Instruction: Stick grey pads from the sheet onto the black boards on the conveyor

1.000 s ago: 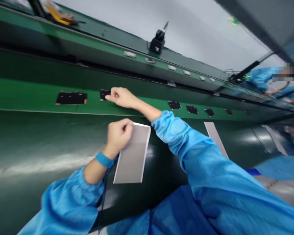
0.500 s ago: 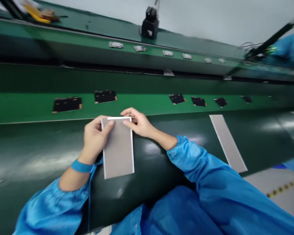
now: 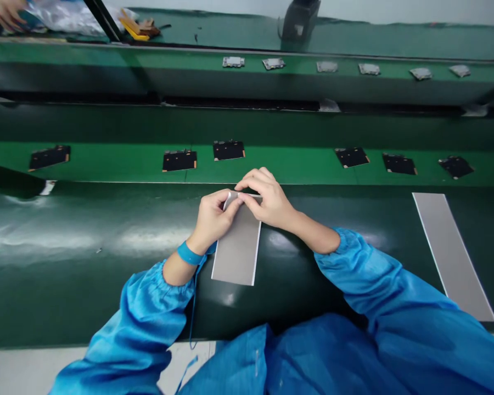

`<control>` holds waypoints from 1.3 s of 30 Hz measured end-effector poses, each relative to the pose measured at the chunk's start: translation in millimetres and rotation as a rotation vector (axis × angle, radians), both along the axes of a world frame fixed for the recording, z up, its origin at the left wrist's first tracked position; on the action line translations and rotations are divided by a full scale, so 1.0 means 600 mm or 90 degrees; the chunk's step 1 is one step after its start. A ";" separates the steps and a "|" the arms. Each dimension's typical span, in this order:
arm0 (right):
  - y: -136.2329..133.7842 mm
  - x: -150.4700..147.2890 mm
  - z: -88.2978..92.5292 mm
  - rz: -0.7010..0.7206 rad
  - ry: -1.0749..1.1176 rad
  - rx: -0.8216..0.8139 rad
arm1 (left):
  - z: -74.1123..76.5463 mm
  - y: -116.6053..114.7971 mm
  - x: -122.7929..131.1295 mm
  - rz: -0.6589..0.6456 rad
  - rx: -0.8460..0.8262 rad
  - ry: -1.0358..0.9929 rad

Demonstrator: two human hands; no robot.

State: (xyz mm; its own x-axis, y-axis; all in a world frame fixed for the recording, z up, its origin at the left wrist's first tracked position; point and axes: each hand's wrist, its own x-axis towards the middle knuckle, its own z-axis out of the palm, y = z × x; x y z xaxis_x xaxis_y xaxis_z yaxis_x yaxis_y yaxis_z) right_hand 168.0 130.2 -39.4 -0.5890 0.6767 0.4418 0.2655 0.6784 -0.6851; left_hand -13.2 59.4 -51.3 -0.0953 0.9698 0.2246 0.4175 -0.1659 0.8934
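A grey rectangular sheet (image 3: pixel 236 252) with white side edges is held over the dark green table. My left hand (image 3: pixel 214 216) grips its upper left corner, thumb on top and fingers behind. At the top edge, my right hand (image 3: pixel 269 200) pinches with thumb and index finger, close to the left thumb; the other fingers curl above. What lies between the right fingertips is mostly hidden, though the sheet's edge runs into them. A longer grey strip (image 3: pixel 453 255) with white edges lies on the table to the right, partly behind my right sleeve.
Beyond the table runs a bright green belt (image 3: pixel 280 167) bearing several black flat panels (image 3: pixel 179 161). Small silvery parts (image 3: pixel 274 64) sit on a higher ledge. A dark post (image 3: pixel 12 178) stands at left. Another person's hand (image 3: pixel 7 13) shows at the upper left, near clear plastic (image 3: pixel 76 19).
My view has swung to the right way up and leftward, so more of the left side shows. My right hand has come leftward along the sheet's top edge, nearer my left thumb.
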 end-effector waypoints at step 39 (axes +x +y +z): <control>0.075 -0.017 0.009 -0.134 0.136 -0.011 | -0.027 -0.019 0.048 -0.205 -0.168 -0.244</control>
State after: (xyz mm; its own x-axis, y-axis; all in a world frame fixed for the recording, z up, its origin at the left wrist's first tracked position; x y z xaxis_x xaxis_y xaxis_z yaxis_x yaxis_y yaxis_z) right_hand 157.9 175.3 -34.0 -0.3293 0.7829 0.5278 0.2476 0.6110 -0.7519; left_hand 15.8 48.3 -67.3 0.1871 0.9821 -0.0213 0.0209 0.0177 0.9996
